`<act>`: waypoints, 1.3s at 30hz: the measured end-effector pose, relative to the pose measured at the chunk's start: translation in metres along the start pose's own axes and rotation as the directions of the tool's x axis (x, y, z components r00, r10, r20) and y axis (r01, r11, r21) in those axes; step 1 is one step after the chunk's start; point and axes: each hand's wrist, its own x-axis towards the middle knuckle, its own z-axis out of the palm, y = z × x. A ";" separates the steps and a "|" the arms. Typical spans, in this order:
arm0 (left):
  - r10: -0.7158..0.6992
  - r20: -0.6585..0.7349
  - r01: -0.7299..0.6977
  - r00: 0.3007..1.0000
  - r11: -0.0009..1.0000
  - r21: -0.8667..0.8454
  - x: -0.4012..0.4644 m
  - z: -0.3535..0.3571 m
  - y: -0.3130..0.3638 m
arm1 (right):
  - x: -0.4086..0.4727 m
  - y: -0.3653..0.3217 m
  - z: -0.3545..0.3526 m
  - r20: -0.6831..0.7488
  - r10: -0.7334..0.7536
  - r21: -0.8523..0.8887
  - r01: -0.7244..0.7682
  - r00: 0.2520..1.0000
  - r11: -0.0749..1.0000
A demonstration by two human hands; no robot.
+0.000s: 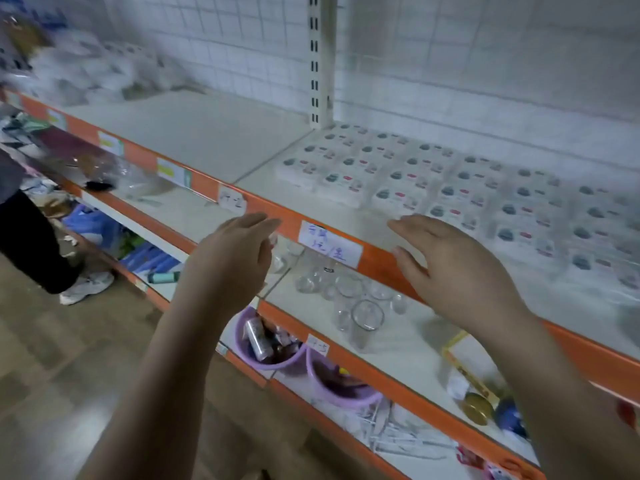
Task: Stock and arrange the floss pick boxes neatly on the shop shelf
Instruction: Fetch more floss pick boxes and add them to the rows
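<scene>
Both hands, left hand (239, 258) and right hand (446, 268), hover spread and empty at centre frame; floss pick boxes (460, 188) already fill the shelf (346, 220) at right, left half bare

The floss pick boxes (460, 199) are seen as small white packs with dark and red printed marks, laid flat in close rows. They are spread across the shop shelf (214, 140) from the centre of the frame to the right edge. The shelf's left half is left bare, and its front is edged in orange.
</scene>
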 end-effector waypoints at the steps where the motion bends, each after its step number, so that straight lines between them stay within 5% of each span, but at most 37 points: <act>1: -0.020 -0.002 0.020 1.000 1.000 0.015 -0.001 -0.006 -0.026 | 0.014 -0.019 0.014 -0.007 -0.017 0.002 0.017 1.000 1.000; 19: -0.215 -0.018 0.215 0.977 0.969 0.121 0.089 -0.103 -0.383 | 0.300 -0.276 0.201 0.112 -0.119 0.255 0.088 0.987 0.963; 33: -0.183 -0.005 0.182 0.983 0.972 0.150 0.303 -0.144 -0.595 | 0.575 -0.378 0.298 0.141 -0.085 0.261 0.046 0.986 0.964; 39: -0.047 -0.003 0.048 0.999 0.995 0.088 0.378 -0.154 -0.666 | 0.632 -0.397 0.322 0.160 0.040 0.179 -0.069 0.986 0.981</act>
